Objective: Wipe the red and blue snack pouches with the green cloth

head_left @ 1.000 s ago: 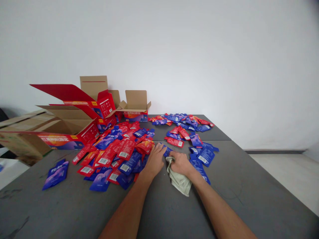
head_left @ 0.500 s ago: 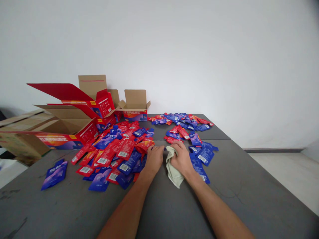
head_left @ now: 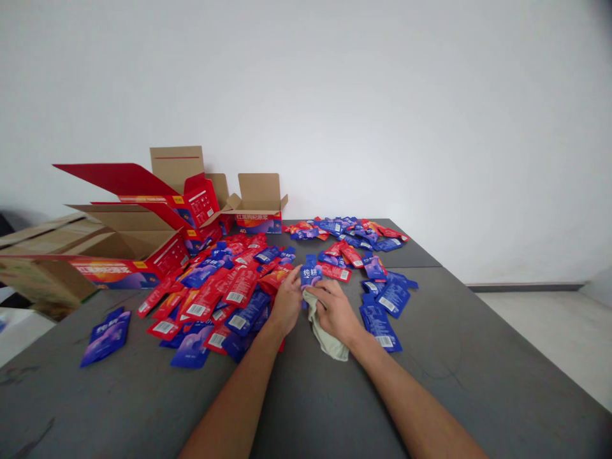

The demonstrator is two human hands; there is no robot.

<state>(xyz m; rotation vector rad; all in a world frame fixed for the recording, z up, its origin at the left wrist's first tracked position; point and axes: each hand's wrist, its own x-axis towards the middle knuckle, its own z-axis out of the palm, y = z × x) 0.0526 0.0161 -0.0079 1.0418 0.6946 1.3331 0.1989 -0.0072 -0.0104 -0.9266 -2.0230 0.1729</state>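
Note:
Between my two hands is a blue pouch [head_left: 311, 274] with white lettering, its front facing me and its narrow spout end up. My left hand [head_left: 287, 302] is closed on the pouch's left edge. A pale green cloth [head_left: 327, 338] is bunched in my right hand [head_left: 336, 308], which is closed on it and presses it against the lower front of the pouch; the cloth's loose end hangs toward the table. Left of my left hand lies a heap of red and blue pouches [head_left: 243, 285]. Several blue pouches [head_left: 381, 327] lie flat to the right of my right hand.
Open red cartons [head_left: 165, 255] stand at the left, with a smaller open carton [head_left: 259, 222] farther back. More pouches [head_left: 351, 233] are piled at the table's far end. A single blue pouch [head_left: 106, 339] lies at the left on the dark table [head_left: 478, 357].
The blue pouch has turned so that its printed front faces me. My right hand has moved left with the cloth, onto the pouch, close to my left hand.

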